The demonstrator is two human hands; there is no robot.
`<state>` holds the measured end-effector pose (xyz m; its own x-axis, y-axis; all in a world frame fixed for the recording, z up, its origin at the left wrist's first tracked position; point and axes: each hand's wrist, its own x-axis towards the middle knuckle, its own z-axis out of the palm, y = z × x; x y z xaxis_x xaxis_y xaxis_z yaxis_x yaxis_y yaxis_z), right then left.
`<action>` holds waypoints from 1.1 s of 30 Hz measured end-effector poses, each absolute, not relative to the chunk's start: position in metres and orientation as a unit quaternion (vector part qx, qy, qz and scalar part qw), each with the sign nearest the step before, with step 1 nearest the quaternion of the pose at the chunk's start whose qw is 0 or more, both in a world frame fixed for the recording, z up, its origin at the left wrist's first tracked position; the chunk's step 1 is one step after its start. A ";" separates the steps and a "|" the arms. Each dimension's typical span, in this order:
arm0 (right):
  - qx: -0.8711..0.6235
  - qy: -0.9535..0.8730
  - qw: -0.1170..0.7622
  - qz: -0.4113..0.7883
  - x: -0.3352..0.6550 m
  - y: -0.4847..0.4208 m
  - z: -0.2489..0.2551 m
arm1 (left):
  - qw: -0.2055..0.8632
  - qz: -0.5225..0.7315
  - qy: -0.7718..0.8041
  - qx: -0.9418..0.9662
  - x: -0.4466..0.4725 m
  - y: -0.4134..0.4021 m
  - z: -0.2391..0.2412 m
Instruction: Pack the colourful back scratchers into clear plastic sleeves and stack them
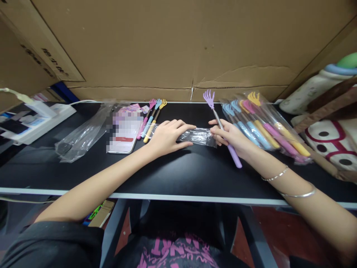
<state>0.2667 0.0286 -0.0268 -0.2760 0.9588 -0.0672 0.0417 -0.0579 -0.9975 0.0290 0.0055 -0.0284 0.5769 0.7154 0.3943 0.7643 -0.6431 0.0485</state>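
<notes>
Near the middle of the black surface (178, 171), the left hand (167, 137) is lying open, palm down, pinning one end of a clear plastic sleeve (198, 136). The right hand (231, 137) is gripping the purple back scratcher (216, 118) by its shaft at the sleeve's other end, claw pointing away. Risks, as judged: the film is looking slippery under a flat palm, and the tines could be snagging it. The right wrist is sitting close to the bagged bundle of scratchers (264, 130), so a nudge could be scattering them.
</notes>
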 end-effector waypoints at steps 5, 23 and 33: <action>-0.444 -0.543 0.390 0.596 0.268 0.026 -0.024 | 0.082 -0.205 -0.423 -0.879 0.026 0.009 -0.030; -0.418 -0.569 0.358 0.611 0.268 0.025 -0.024 | 0.138 -0.234 -0.405 -0.873 0.019 0.013 -0.029; -0.418 -0.632 0.345 0.553 0.291 0.036 -0.010 | 0.115 -0.254 -0.465 -0.840 0.003 0.017 -0.009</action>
<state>0.2911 0.0356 -0.0102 -0.4116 0.9110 -0.0264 0.1467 0.0376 -0.9885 0.0025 0.0171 -0.0085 0.4376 0.7232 0.5343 0.8403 -0.5404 0.0434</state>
